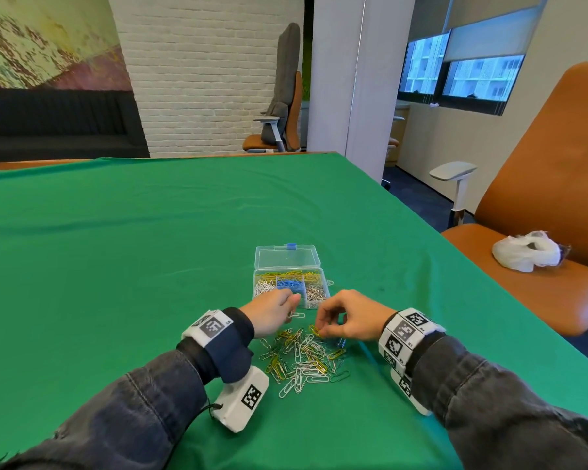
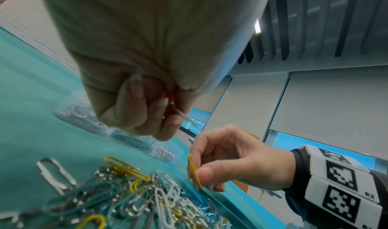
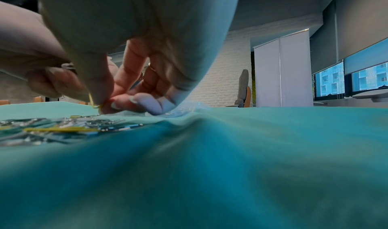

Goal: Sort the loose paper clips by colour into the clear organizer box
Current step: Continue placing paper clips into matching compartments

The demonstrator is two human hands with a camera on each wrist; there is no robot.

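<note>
A pile of loose paper clips (image 1: 302, 359), yellow, white, silver and green, lies on the green cloth in front of me. Behind it stands the clear organizer box (image 1: 291, 286) with its lid open; yellow, white, blue and silver clips fill separate compartments. My right hand (image 1: 340, 325) hovers at the pile's far edge and pinches a yellow clip (image 2: 194, 171) between thumb and forefinger. My left hand (image 1: 274, 312) is curled just before the box, its fingers closed round a thin pale clip (image 2: 186, 118) that pokes out of the fist. One white clip (image 1: 296, 314) lies alone between hands and box.
The green cloth (image 1: 150, 249) covers the whole table, with wide bare room to the left and behind the box. An orange chair (image 1: 540, 205) with a white plastic bag (image 1: 526, 251) on its seat stands off the table's right edge.
</note>
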